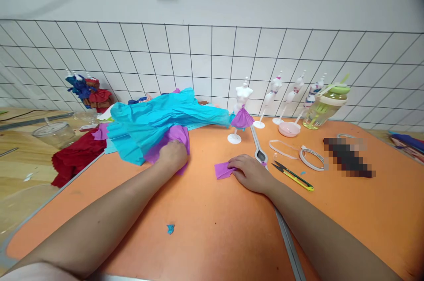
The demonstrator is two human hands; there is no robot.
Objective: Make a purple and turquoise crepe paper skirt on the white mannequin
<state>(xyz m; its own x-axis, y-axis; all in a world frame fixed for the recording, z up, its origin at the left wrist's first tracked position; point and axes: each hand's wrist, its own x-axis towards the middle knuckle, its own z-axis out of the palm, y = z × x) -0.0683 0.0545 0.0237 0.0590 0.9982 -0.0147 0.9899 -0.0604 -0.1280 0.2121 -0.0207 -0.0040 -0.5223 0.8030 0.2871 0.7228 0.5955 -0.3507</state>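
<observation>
My left hand [172, 155] reaches into a heap of crepe paper, its fingers curled on a purple sheet [172, 136] that lies under a big turquoise sheet [159, 122]. My right hand [251, 171] rests on the orange mat [205, 210], fingers pressed on a small folded purple paper piece [224, 169]. Just behind stands a small white mannequin [243, 103] wearing a purple paper skirt with a turquoise trim.
A metal ruler [265, 170] runs under my right forearm. Yellow-handled snips [293, 176], a tape roll [311, 158], three more small mannequins [294, 95] and a green-lidded bottle [326, 104] sit at the right. Red paper [76, 155] and a glass jar [54, 133] lie at the left.
</observation>
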